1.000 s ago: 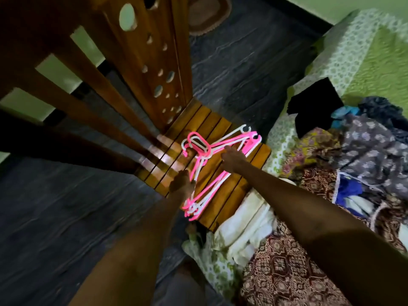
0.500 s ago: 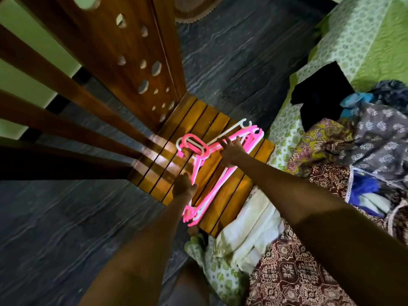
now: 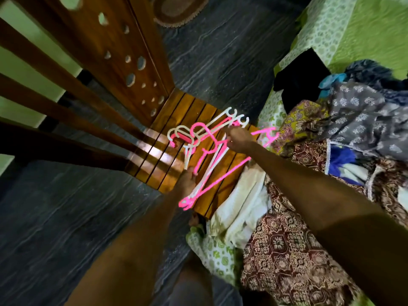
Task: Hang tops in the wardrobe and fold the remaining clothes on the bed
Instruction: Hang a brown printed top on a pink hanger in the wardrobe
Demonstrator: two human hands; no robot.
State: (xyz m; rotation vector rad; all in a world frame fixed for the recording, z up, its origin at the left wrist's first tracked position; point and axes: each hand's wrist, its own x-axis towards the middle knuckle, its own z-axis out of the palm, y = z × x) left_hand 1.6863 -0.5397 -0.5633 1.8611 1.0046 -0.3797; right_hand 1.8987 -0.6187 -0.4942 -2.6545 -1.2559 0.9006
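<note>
The right hand [image 3: 239,140] pinches a pink hanger [image 3: 231,175] above the chair [image 3: 167,160]. The left hand [image 3: 186,181] grips the hanger pile [image 3: 198,138].

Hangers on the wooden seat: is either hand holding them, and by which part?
The right hand grips the pink and white hangers near their hook ends. The left hand touches the lower bars; whether it grips them cannot be told.

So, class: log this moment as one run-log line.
left hand: steadies hangers on wooden chair | right hand: pulls pink hanger | clothes: unfolded
</note>
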